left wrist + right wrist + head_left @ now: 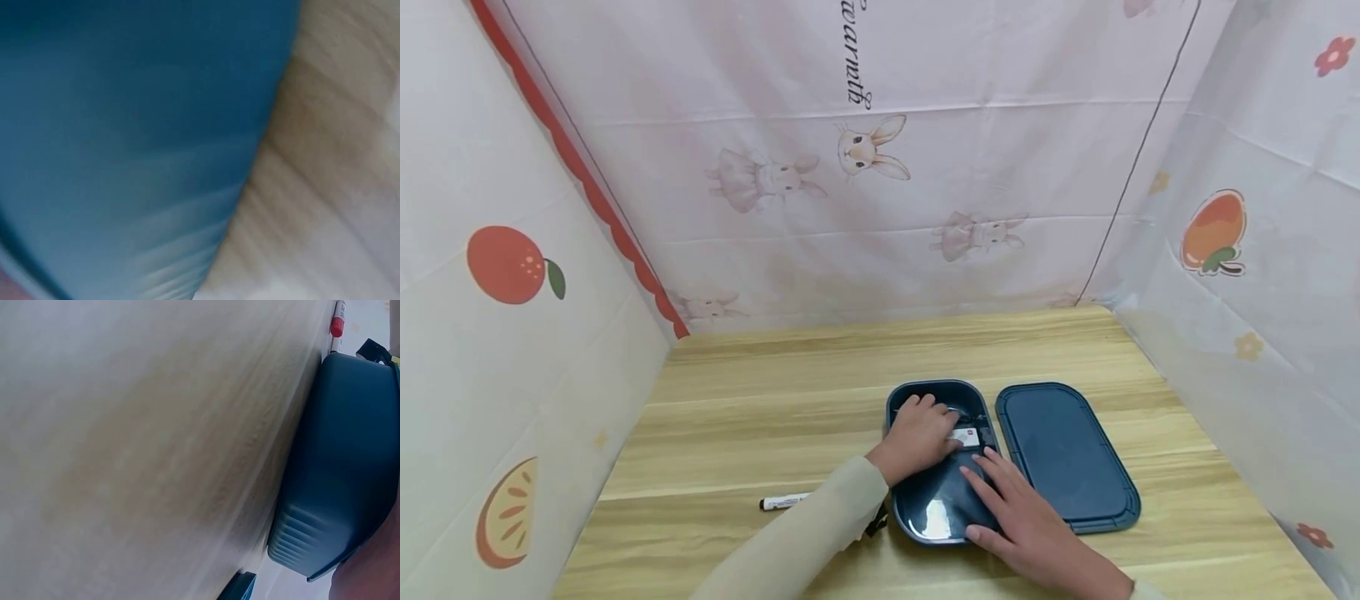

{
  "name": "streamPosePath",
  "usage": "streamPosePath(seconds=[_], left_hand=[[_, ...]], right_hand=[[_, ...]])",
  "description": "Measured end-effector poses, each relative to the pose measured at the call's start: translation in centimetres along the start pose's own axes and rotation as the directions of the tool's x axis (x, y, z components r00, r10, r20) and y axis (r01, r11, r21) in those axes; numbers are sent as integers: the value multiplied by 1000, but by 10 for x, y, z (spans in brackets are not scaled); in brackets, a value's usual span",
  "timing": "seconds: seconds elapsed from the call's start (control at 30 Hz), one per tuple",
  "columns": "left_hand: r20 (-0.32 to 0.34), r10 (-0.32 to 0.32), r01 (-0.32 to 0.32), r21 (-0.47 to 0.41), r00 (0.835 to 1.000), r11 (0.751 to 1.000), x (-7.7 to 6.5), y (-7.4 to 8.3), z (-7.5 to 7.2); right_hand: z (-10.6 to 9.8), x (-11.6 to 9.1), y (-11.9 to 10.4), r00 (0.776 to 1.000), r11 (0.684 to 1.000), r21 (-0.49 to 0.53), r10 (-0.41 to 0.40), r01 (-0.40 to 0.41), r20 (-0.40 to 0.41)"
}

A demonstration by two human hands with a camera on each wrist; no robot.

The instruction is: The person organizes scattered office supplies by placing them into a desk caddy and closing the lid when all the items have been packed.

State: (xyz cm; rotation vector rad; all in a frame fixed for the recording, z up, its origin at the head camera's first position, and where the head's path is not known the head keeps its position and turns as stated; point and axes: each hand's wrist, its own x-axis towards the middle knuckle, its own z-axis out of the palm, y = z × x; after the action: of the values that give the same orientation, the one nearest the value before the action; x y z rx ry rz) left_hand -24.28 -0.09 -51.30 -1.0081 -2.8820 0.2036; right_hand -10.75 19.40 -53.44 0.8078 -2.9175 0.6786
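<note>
A dark blue open box with rounded corners sits on the table. Inside its far half, my left hand has thumb and index finger at the left end of a small white item with a red mark, seemingly pinching it. Dark things lie beside that item, too unclear to name. With fingers spread, my right hand rests at the box's right rim. The box's outer wall fills much of the left wrist view. From the right wrist, the box's side shows, with part of the right hand below.
A flat dark blue lid lies right of the box. Left of it is a white marker with a black cap, partly behind the left sleeve. A black object peeks out by that sleeve. A red-capped marker shows beyond the box.
</note>
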Motion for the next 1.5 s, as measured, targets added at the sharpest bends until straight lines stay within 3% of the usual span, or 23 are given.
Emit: streamPosePath(seconds=[0.27, 0.63, 0.9, 1.3, 1.5], left_hand=[[-42, 46, -48, -31, 998, 998, -9, -8, -7], [35, 55, -51, -92, 998, 994, -34, -21, -20], [4, 51, -50, -133, 999, 990, -54, -33, -23], [16, -49, 51, -173, 999, 984, -93, -59, -21], [-13, -100, 95, -216, 995, 972, -113, -72, -15]], right_hand=[[1, -1, 1, 1000, 1000, -23, -16, 16, -21], [4, -1, 1, 999, 999, -35, -21, 20, -37], [5, 0, 0, 1000, 1000, -21, -6, 6, -10], [6, 1, -2, 1000, 1000, -12, -5, 5, 5], [6, 0, -3, 1000, 1000, -24, -7, 7, -16]])
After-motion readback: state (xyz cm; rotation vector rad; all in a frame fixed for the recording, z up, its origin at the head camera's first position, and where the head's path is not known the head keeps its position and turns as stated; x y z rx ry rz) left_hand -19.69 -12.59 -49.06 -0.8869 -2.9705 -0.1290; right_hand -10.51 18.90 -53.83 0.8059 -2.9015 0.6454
